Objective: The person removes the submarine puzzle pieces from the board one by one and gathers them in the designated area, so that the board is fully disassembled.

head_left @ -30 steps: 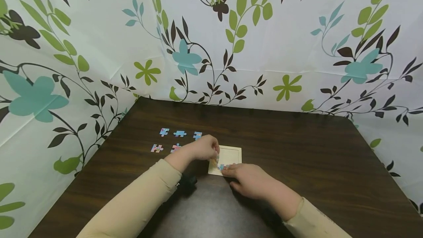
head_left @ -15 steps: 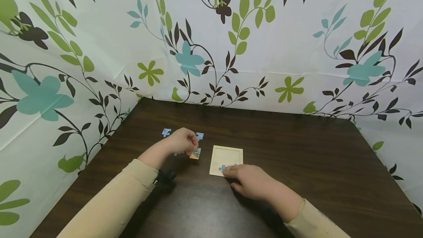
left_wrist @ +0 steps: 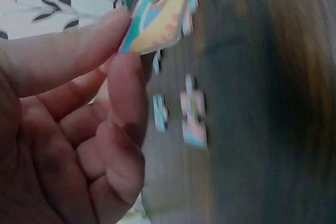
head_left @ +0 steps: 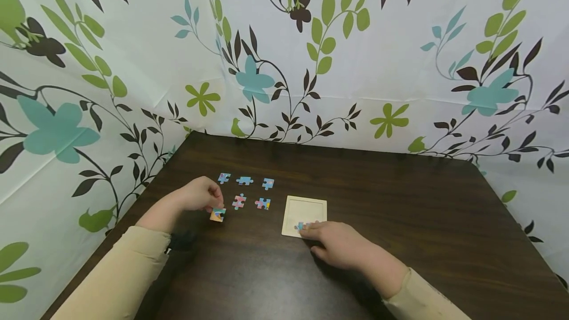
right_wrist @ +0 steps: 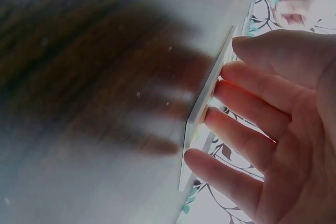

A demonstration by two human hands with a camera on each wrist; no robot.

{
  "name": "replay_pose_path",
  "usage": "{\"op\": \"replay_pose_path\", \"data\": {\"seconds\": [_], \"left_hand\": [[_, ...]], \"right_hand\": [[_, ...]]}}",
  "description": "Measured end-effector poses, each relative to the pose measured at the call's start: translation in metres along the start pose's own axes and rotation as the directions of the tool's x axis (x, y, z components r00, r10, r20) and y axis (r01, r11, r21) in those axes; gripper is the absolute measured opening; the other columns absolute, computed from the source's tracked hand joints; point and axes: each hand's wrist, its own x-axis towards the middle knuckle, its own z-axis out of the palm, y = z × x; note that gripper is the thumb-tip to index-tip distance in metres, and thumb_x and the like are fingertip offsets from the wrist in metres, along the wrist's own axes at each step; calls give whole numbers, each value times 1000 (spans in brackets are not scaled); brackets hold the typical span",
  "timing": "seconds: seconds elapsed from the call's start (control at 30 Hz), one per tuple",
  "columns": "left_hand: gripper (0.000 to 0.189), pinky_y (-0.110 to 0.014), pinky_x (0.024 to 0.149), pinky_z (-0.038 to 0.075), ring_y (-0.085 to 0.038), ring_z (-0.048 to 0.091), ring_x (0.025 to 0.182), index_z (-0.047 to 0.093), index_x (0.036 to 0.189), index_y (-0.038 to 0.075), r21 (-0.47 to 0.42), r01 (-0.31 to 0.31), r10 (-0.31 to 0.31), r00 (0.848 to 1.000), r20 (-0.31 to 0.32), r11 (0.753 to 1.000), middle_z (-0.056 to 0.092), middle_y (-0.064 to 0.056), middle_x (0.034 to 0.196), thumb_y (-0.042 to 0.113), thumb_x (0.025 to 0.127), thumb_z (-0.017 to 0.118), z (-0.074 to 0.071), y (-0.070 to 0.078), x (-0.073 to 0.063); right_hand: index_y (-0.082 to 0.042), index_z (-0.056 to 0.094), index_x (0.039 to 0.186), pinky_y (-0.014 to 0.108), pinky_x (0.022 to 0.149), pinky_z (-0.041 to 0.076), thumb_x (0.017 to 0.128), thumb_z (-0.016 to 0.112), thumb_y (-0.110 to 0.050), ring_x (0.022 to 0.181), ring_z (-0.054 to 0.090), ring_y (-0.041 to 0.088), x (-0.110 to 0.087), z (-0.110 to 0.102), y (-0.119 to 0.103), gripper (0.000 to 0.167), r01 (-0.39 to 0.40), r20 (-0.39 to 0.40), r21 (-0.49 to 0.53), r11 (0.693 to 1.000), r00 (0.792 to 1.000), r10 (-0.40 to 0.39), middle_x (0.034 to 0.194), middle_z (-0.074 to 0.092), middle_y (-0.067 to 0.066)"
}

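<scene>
My left hand point(head_left: 199, 195) pinches a jigsaw puzzle piece point(head_left: 217, 215) between thumb and forefinger, at the left end of the loose pieces. In the left wrist view this piece point(left_wrist: 163, 24) shows yellow, orange and teal, tilted above the table. My right hand point(head_left: 340, 243) rests on the near right corner of a pale square puzzle tray point(head_left: 306, 206). Its fingers reach over the rim, extended, onto a blue puzzle piece point(head_left: 300, 226) inside the tray's near edge, partly hidden by them. The right wrist view shows the fingertips along the tray's edge point(right_wrist: 188, 127).
Loose puzzle pieces lie left of the tray in two rows, among them a pink one point(head_left: 239, 201), a blue one point(head_left: 244, 180) and one with a yellow spot point(head_left: 263, 203). The dark wooden table point(head_left: 400, 201) meets a leaf-patterned cloth point(head_left: 338, 78) behind.
My left hand has moved left from the tray, across the loose pieces, with the yellow-orange puzzle piece in its pinch. The right hand has stayed on the tray.
</scene>
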Motion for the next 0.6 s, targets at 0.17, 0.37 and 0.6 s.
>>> {"op": "replay_pose_path", "data": {"seconds": [0.17, 0.37, 0.6], "left_hand": [[12, -30, 54, 42, -16, 55, 61, 66, 77, 4, 1, 60, -60, 997, 41, 998, 64, 0, 73, 1, 88, 68, -6, -18, -12], [10, -30, 56, 43, -16, 52, 62, 67, 77, 0, 3, 40, -40, 997, 61, 999, 59, 0, 69, -3, 86, 68, -4, -30, -16], [11, -32, 58, 46, -16, 53, 63, 64, 76, 1, 28, 18, -19, 999, 35, 999, 59, -1, 70, -3, 84, 70, -2, -36, -13]], "right_hand": [[-12, 65, 132, 42, 97, 46, 90, 69, -18, 123, 56, 21, -1, 0, 1, 42, 3, -3, -1, 1000, 1000, -3, 132, 62, 3], [-12, 65, 131, 42, 97, 46, 91, 69, -18, 124, 56, 21, -1, 1, 1, 41, 4, -3, -1, 1000, 1000, -4, 132, 62, 3], [-12, 64, 132, 42, 96, 47, 90, 69, -18, 123, 56, 21, -1, 2, 1, 42, 6, -7, -8, 1000, 1000, -6, 132, 62, 4]]}}
